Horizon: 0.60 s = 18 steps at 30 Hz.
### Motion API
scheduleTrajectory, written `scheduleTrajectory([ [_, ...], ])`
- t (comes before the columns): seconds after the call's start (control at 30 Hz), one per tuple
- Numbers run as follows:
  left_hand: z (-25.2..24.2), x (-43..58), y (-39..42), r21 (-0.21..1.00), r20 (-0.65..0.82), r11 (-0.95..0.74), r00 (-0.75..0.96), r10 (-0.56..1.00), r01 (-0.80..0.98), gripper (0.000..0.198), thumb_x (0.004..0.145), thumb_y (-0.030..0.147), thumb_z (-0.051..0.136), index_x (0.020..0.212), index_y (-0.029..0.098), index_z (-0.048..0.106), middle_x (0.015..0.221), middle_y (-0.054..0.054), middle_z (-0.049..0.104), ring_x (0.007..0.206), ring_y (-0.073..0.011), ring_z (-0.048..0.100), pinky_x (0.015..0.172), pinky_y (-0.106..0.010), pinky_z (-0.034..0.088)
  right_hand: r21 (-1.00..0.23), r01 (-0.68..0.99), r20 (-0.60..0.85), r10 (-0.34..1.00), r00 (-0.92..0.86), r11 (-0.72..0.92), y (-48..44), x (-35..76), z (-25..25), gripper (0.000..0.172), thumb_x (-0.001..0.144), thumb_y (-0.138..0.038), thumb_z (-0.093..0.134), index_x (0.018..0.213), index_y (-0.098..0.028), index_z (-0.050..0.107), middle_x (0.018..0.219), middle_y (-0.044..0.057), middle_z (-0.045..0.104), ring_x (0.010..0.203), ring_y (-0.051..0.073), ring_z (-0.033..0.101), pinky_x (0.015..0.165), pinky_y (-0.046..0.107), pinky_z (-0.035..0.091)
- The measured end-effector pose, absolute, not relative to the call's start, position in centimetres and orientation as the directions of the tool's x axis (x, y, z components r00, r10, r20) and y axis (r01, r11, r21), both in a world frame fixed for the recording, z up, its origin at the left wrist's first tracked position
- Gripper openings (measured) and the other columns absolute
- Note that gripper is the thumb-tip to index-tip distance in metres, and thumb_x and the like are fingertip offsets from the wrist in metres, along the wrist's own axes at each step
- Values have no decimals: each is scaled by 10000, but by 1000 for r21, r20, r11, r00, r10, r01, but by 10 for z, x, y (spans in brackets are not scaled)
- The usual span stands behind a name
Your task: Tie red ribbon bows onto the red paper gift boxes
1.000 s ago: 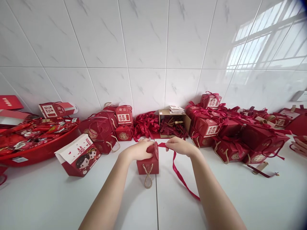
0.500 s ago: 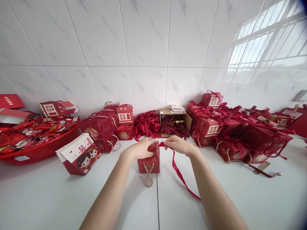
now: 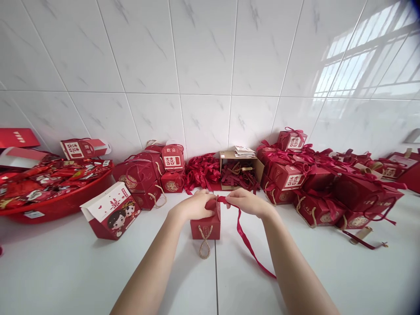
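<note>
A small red gift box [image 3: 215, 228] stands on the white table in front of me, a twisted rope handle [image 3: 205, 250] hanging down its near side. My left hand [image 3: 194, 206] grips the top of this box from the left, its fingertips partly hidden behind the lid. At the upper right edge of the box, my right hand [image 3: 245, 202] pinches a dark red ribbon [image 3: 243, 236]. A short stretch of ribbon runs between the right fingers and the box top. The long tail drops from the right hand and curves over the table to my right forearm.
Left are a red basin [image 3: 62, 213] of wrapped packets and a box with cartoon figures [image 3: 113, 214]. Behind the hands lie a ribbon pile [image 3: 202, 170] and an open carton [image 3: 259, 168]. Ribbon-tied boxes [image 3: 284, 175] are stacked right, before a tiled wall [image 3: 203, 57].
The camera view has shifted slightly. Both hands keep their hold on the box and the ribbon, with only a slight shift of the left fingers at the box top.
</note>
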<state>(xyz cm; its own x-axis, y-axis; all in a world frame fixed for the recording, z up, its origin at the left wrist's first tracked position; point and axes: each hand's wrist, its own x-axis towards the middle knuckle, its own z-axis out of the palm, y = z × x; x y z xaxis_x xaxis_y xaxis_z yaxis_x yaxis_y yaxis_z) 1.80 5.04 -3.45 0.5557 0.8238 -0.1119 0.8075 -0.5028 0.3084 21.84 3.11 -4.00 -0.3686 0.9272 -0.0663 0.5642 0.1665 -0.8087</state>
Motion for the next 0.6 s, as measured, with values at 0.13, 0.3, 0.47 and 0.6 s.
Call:
scheduleTrajectory([
  [0.13,-36,17,52,324,-105,-491,546,831,809,316,728,342,545,1035,287,598,1180,-44,527,1030,-244,562,705,-275,494,-747,649,-110,936,-335,145,36,217,-44,286,793,-376,455,662,-162,592,548,-43,342,490,84,293,477,241,234],
  [0.3,-35,13,52,366,-63,-513,570,819,777,291,738,368,555,1007,278,621,1115,-48,571,1067,-257,539,755,-287,481,-719,682,-138,934,-329,134,40,219,-49,256,775,-335,482,635,-157,604,558,-21,418,501,95,347,484,243,270],
  [0.47,-39,10,56,409,-15,-513,568,823,754,369,760,349,550,1119,281,600,1198,-49,559,1091,-240,533,878,-313,451,-713,686,-127,935,-331,146,41,220,-50,266,795,-340,475,642,-161,600,578,-12,449,519,101,367,498,243,292],
  [0.6,-41,10,57,419,-4,-506,559,829,754,379,782,347,530,1148,271,588,1227,-57,544,1088,-231,539,899,-312,444,-717,680,-120,934,-336,152,40,216,-50,278,803,-354,472,652,-158,598,594,-12,454,518,96,353,489,240,283],
])
